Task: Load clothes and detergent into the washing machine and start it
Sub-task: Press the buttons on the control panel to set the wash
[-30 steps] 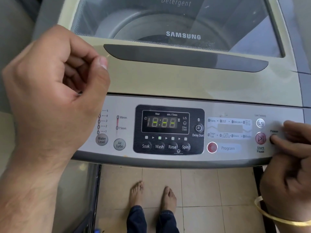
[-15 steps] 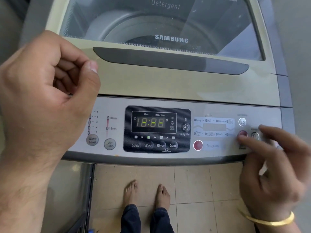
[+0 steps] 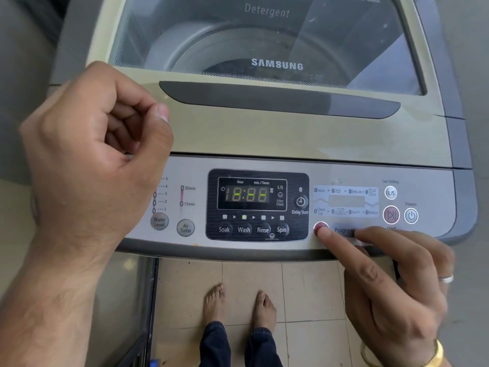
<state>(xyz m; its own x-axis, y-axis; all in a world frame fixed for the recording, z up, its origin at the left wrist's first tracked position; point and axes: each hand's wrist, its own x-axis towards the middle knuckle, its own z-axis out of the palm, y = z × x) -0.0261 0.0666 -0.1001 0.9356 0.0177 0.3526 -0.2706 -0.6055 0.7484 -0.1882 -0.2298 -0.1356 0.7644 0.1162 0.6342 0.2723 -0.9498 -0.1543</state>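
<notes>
A top-loading washing machine [image 3: 291, 139] fills the view, its glass lid [image 3: 264, 35] closed over the drum. On its control panel [image 3: 344, 170] the display [image 3: 246, 194] glows green. My right hand [image 3: 391, 284] reaches in from the lower right, and its index fingertip rests on the round red Program button [image 3: 318, 225]. The start/pause button [image 3: 391, 214] and power button [image 3: 411, 215] lie uncovered to the right. My left hand [image 3: 90, 157] hovers as a loose empty fist over the panel's left end, hiding part of the water level markings. No clothes or detergent are visible.
Beige floor tiles [image 3: 304, 287] lie below the panel, with my bare feet [image 3: 238, 305] standing on them. A grey wall or surface runs along the left edge [image 3: 23, 75]. A glossy dark panel [image 3: 124, 308] stands at the lower left.
My right hand has slid left along the panel, from the power button past the start/pause button to the red Program button. The left fist has stayed in place.
</notes>
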